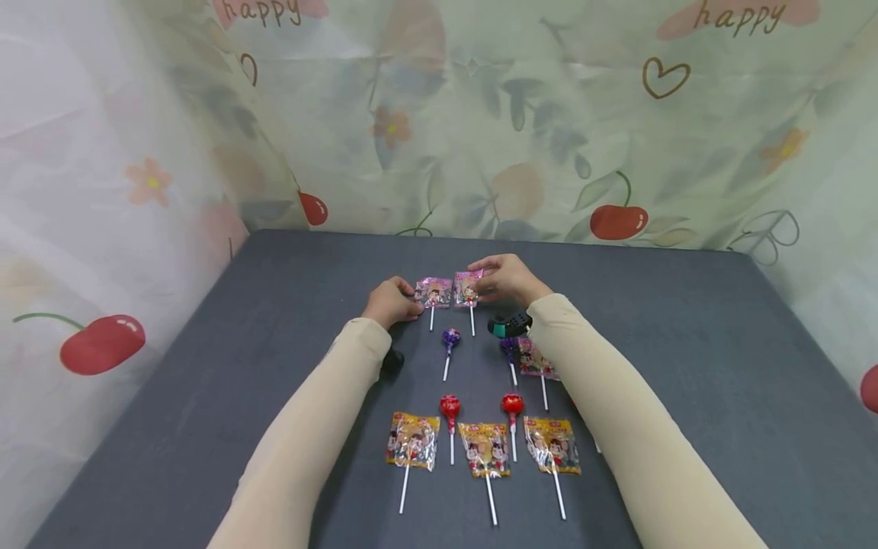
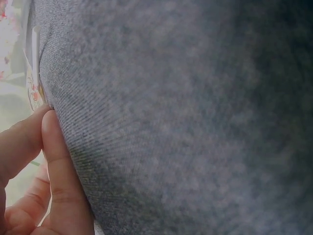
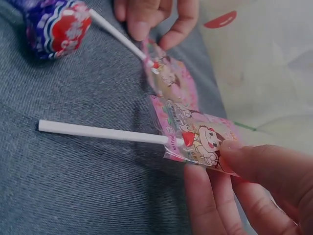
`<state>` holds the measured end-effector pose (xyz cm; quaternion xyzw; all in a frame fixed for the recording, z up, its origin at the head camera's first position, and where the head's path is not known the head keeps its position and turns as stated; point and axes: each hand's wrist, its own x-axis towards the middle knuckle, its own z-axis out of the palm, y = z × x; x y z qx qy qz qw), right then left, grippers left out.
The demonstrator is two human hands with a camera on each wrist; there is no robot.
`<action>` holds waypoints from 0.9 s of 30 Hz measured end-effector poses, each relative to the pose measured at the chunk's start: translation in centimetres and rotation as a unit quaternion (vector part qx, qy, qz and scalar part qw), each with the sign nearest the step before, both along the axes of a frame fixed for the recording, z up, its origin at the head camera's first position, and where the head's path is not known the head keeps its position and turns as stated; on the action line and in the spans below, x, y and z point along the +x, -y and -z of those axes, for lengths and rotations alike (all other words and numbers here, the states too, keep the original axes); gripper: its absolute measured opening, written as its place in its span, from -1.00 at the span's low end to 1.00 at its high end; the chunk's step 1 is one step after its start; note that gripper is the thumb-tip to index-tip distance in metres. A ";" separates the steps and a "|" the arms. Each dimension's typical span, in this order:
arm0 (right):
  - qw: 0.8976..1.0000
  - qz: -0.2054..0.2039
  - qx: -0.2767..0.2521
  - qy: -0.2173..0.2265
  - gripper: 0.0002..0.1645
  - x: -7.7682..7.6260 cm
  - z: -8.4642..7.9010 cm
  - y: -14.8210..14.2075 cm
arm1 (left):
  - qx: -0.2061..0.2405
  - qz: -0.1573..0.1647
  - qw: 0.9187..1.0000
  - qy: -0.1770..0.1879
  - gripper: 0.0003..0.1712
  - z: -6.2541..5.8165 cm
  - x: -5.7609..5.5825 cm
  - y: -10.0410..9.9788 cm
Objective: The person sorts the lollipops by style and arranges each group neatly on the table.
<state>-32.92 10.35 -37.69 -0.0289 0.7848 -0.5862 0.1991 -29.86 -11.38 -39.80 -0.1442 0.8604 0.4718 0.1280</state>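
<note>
At the back of the dark table, my left hand (image 1: 394, 301) pinches the left edge of a flat lollipop in a pink wrapper (image 1: 434, 293). Thumb and forefinger (image 2: 56, 132) meet at that wrapper's edge in the left wrist view. My right hand (image 1: 506, 279) holds a second pink-wrapped lollipop (image 3: 200, 139), thumb on top and fingers beneath. Both white sticks point toward me, and the two wrappers are side by side, overlapping in the right wrist view. A round purple lollipop (image 1: 450, 339) lies just in front of them.
Nearer lie another purple lollipop (image 1: 508, 348) and a pink-wrapped one (image 1: 531, 357) partly behind my right sleeve. Two round red lollipops (image 1: 450, 406) come before a front row of yellow-wrapped lollipops (image 1: 412, 441). A patterned cloth (image 1: 466, 137) hangs behind the table (image 1: 295, 320).
</note>
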 end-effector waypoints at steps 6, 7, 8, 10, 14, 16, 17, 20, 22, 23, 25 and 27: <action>0.999 0.023 -0.010 0.023 -0.44 0.1 0.6 0.5 | -0.001 0.000 1.000 0.000 -0.60 -0.1 0.3 -0.1; 0.999 0.027 -0.009 0.025 -0.43 0.1 0.7 0.6 | -0.001 0.000 1.000 0.000 -0.60 -0.1 0.2 -0.1; 0.999 0.032 -0.006 0.027 -0.43 0.1 0.7 0.7 | -0.001 0.000 1.000 0.001 -0.60 0.0 0.2 -0.1; 0.999 0.040 0.005 0.028 -0.44 0.2 0.6 0.9 | 0.001 0.000 1.000 0.000 -0.60 0.1 0.1 0.0; 0.998 0.050 0.024 0.025 -0.46 0.3 0.6 1.2 | 0.002 -0.004 1.000 0.005 -0.60 0.2 -0.2 0.0; 0.998 0.053 0.027 0.020 -0.45 0.3 0.6 1.2 | 0.003 -0.006 1.000 0.006 -0.60 0.2 -0.2 0.0; 0.998 0.056 0.029 0.018 -0.46 0.3 0.6 1.2 | 0.002 -0.006 1.000 0.007 -0.60 0.2 -0.3 0.0; 0.997 0.062 0.042 0.012 -0.47 0.3 0.8 1.1 | 0.004 -0.005 1.000 0.007 -0.60 0.3 -0.4 0.0; 0.996 0.067 0.055 0.010 -0.49 0.2 0.9 1.1 | 0.003 -0.005 1.000 0.009 -0.60 0.3 -0.4 -0.1; 0.995 0.069 0.065 0.007 -0.51 0.2 1.0 1.1 | 0.004 -0.005 1.000 0.010 -0.60 0.2 -0.4 -0.1; 0.994 0.073 0.083 0.000 -0.53 0.1 1.1 1.1 | 0.002 -0.005 1.000 0.011 -0.60 0.2 -0.4 -0.1; 0.992 0.074 0.103 -0.008 -0.56 0.0 1.1 1.1 | -0.001 -0.004 1.000 0.012 -0.60 0.1 -0.4 -0.1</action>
